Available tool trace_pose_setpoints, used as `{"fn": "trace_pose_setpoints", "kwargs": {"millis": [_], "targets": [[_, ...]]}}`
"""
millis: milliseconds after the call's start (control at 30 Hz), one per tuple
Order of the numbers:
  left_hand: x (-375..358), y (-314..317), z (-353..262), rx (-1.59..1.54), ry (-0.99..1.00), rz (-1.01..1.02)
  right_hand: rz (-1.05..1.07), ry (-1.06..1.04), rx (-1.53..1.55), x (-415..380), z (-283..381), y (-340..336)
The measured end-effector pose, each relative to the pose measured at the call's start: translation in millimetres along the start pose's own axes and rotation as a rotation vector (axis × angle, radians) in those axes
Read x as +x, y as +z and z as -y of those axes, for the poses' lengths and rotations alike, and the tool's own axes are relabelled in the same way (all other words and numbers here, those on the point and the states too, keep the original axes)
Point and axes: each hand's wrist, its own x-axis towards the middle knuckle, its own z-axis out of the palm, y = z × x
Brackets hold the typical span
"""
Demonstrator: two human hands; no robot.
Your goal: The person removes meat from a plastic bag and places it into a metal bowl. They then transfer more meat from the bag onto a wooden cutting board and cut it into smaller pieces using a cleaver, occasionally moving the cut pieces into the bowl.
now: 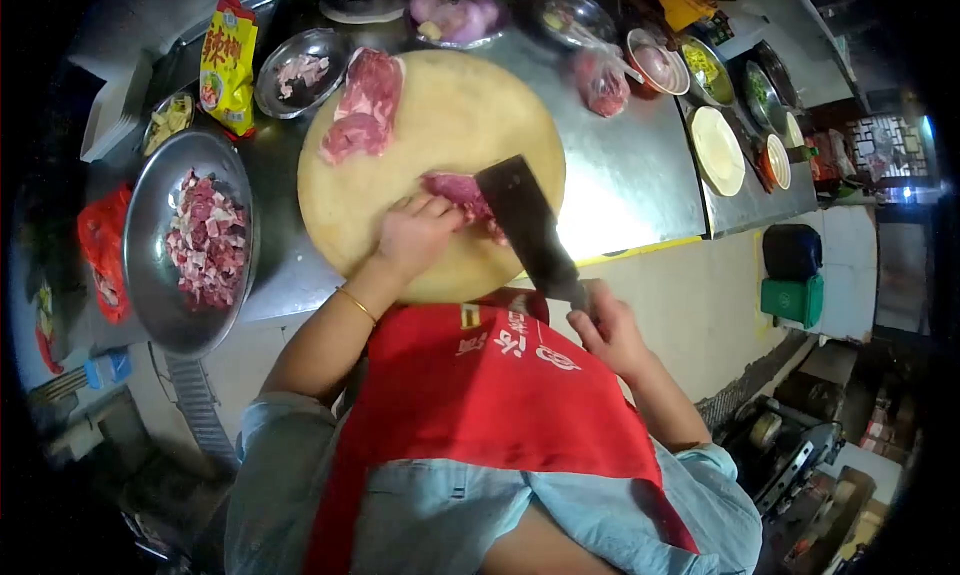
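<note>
My right hand (607,327) is wrapped round the handle of a dark, broad cleaver (528,225). Its blade lies over the right end of a piece of red meat (455,190) on the round cutting board (500,105). With bent fingers, my left hand (420,233) presses that piece from the left, close to the blade. Part of the meat is hidden by the fingers and the cleaver. A larger slab of raw meat (362,110) rests at the board's upper left.
Left of the board is a large metal bowl (135,225) of chopped meat. A smaller metal bowl (268,85), a yellow packet (228,65) and a bagged piece of meat (603,85) stand behind. White plates (717,153) and more bowls line the counter's right side.
</note>
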Motion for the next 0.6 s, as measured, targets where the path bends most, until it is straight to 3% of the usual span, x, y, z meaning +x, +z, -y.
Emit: {"fn": "trace_pose_setpoints", "kwargs": {"millis": [333,533,600], "targets": [[-13.3,-2.1,10.9,0.025,0.089,0.175,0.033,-0.142,-0.484,4.5,27.4,17.9],[-10.8,-10.5,7.1,0.007,0.061,0.255,0.153,-0.077,-0.670,53.7,62.2,16.1],[-13.0,-6.5,6.7,-0.001,0.047,0.256,0.103,-0.142,-0.607,92.0,68.7,43.1]]}}
